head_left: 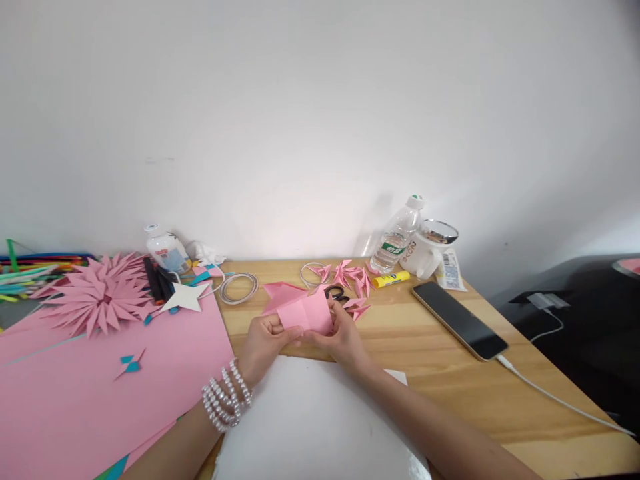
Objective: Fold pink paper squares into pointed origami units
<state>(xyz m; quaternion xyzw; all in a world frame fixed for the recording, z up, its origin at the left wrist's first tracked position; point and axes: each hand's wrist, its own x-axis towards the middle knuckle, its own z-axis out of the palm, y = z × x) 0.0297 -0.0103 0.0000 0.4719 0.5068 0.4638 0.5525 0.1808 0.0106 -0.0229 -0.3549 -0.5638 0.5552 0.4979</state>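
Observation:
A creased piece of pink paper (306, 313) is held up above the near middle of the table. My left hand (267, 339) pinches its lower left side, thumb in front. On the right side, my right hand (343, 333) grips the same paper with thumb in front and fingers behind. Just behind it lie another pointed pink paper piece (280, 293) and the black-handled scissors (337, 293), partly hidden by the paper. Several small folded pink paper stars (345, 273) lie farther back. Under my wrists is a white sheet (320, 413).
At left, a spiky pink paper flower (103, 297) rests on large pink sheets (175, 373) beside a white paper star (186, 297). A water bottle (397, 237), mug (425, 257), yellow glue stick (391, 279) and phone (460, 320) with its cable stand or lie at right.

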